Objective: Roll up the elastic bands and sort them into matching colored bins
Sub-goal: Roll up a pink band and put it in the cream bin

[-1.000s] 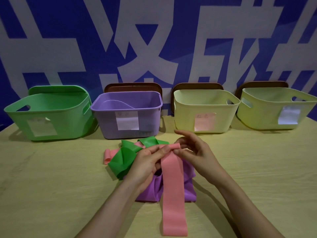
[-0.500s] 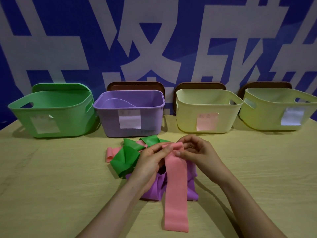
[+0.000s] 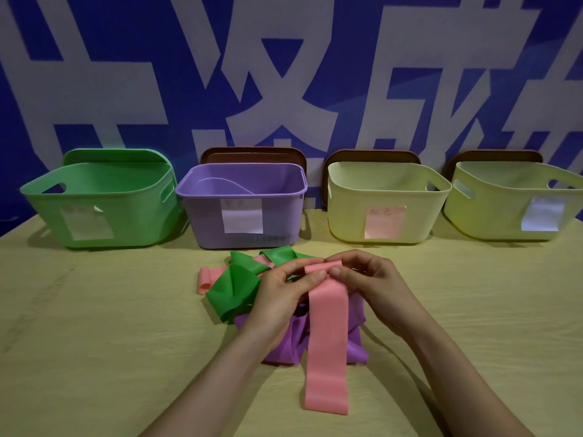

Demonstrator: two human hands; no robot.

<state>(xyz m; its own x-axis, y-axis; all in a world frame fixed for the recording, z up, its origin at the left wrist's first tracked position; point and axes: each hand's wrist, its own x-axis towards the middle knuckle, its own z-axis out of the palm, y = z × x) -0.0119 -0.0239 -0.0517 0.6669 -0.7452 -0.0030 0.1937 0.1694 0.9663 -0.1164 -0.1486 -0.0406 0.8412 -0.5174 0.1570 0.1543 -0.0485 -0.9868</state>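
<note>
On the woodgrain table (image 3: 94, 342), left hand (image 3: 280, 298) and right hand (image 3: 375, 285) pinch a pink band's (image 3: 328, 342) curled end.

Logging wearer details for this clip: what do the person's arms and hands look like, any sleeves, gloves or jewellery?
The left hand and right hand are bare: no gloves, rings or watch visible. The left forearm and right forearm are bare too, with no sleeves in view.

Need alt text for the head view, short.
Left hand and right hand pinch the curled far end of a pink band over a green band and purple band on a table. Behind stand a green bin, a purple bin and two yellow bins.
</note>
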